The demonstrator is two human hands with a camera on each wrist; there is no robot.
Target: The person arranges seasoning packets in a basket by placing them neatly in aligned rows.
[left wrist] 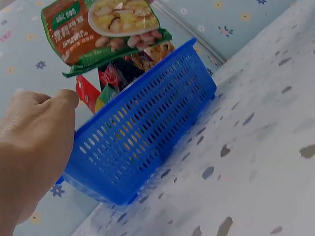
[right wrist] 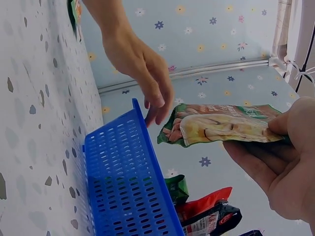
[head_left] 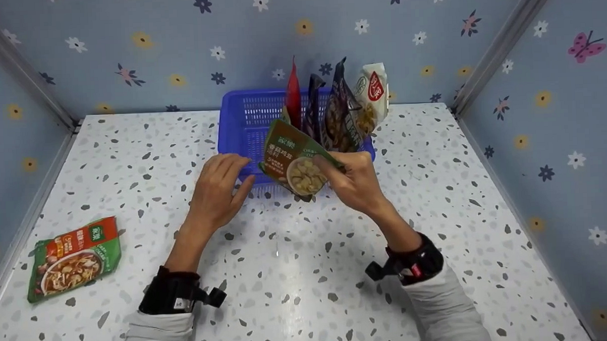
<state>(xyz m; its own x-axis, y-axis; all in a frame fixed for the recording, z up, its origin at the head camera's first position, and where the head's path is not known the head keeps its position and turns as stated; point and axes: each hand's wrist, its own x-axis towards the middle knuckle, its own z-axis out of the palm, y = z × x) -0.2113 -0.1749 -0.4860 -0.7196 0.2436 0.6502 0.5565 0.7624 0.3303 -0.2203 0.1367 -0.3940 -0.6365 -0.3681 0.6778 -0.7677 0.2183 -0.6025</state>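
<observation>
While the right hand pinches the brown-green packet, it slants over the front of the blue basket | left hand, fingers loose: basket's near-left corner

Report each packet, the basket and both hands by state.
Basket: upright on the table, partly filled
Brown-green packet: tilted, held above the basket
Right hand: pinching that packet
Left hand: relaxed, holding nothing
Red packet: standing in basket
Green packet: in basket, mostly hidden
Dark packets: standing in basket
White packet: leaning in basket
Red-green packet: lying flat on table
</observation>
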